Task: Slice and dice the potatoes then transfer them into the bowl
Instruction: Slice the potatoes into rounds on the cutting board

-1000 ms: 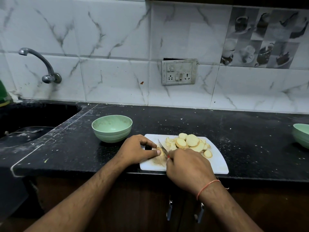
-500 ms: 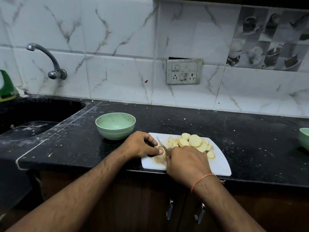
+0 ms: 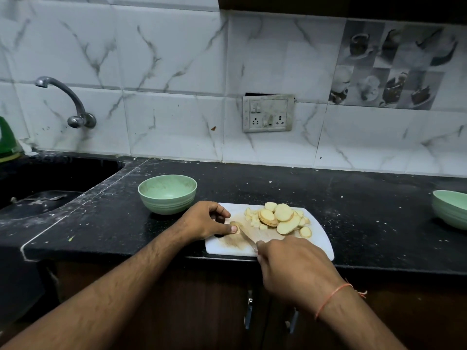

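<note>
Since the earlier frames we have drawn our right hand point(image 3: 294, 267) back toward the counter's front edge, so the knife blade point(image 3: 246, 237) now lies low and slanted across the white plastic cutting board point(image 3: 321, 238), its tip next to the small potato end piece point(image 3: 233, 224). Our view has also tipped up a little, showing more of the marble-patterned wall tiles point(image 3: 164, 72).

Our left hand point(image 3: 204, 221) rests on the board's left end with fingers curled, thumb and fingertips pinching the potato end piece against the board. Our right hand is clenched round the knife handle, which stays hidden under the fingers; an orange thread bracelet point(image 3: 333, 296) circles that wrist.

We see the pile of pale yellow potato slices point(image 3: 283, 218) heaped on the far right part of the board, with a few small diced bits point(image 3: 254, 219) just to its left. Brownish smears mark the board's near left part.

We find the round pale green bowl point(image 3: 167, 194) on the black speckled stone counter point(image 3: 366, 210), just beyond the board's left corner and behind our left hand, with nothing visible inside. A second pale green bowl point(image 3: 451, 208) sits at the far right edge of view. Left of us are the dark sink point(image 3: 50, 178) and the curved metal tap point(image 3: 68, 102); a grey switch-and-socket plate point(image 3: 267, 113) is fixed to the wall.
</note>
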Available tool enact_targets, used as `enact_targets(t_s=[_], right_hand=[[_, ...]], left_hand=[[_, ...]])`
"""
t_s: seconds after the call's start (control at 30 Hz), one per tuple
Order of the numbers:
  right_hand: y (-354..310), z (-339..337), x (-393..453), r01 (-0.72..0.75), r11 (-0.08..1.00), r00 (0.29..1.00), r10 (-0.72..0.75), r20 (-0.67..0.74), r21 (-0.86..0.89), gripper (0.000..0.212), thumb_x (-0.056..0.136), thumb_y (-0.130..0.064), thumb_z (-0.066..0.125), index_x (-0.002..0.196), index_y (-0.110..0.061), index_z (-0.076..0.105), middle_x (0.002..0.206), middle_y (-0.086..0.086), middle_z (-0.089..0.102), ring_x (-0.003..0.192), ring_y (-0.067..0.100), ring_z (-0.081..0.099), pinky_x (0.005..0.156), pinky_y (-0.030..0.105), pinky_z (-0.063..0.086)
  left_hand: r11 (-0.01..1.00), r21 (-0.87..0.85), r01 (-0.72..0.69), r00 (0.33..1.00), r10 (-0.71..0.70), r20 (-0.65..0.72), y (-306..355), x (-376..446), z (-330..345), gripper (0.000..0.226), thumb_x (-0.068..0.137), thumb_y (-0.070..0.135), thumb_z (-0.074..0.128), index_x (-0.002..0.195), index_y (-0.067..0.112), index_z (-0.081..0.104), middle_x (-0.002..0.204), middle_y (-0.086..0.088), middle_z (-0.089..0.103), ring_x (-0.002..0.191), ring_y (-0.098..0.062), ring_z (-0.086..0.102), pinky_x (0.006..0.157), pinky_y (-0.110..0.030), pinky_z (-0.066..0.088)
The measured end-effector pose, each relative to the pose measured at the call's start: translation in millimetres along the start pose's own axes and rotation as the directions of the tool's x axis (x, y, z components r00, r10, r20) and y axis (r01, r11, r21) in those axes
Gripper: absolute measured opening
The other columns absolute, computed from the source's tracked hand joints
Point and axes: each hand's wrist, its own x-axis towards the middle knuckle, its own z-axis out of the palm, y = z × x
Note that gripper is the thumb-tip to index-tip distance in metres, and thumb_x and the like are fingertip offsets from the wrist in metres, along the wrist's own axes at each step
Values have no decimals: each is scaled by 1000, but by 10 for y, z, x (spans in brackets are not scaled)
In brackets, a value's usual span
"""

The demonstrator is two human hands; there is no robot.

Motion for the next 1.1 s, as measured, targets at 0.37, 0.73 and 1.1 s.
enact_targets(t_s=[0.37,0.73,1.1], right_hand=[[177,-29,-13,-76,993,997,77,-8,93,30,103,-41,39,116,-30,64,101,-2,68,97,23,61,70,34,42],[88,125,202,-67,995,998,65,25,78,37,103,-40,38,135,-35,57,108,-1,70,104,26,63,81,37,53],[149,162,188,-107,987,994,110,-15,124,29,103,-43,37,122,-37,58,99,-5,69,97,23,62,77,37,53]], left_hand=[[870,318,-377,914,294,280,117,12,-193,33,96,19,75,123,38,78,113,17,71,105,-3,69,101,-22,50],[958,141,-249,969,246,41,-21,-19,-30,26,83,42,90,108,39,84,99,15,77,93,-6,73,89,-31,59],[923,217,-319,939,338,-59,-52,-77,13,17,78,51,90,90,41,84,95,17,72,93,-2,71,90,-36,58]])
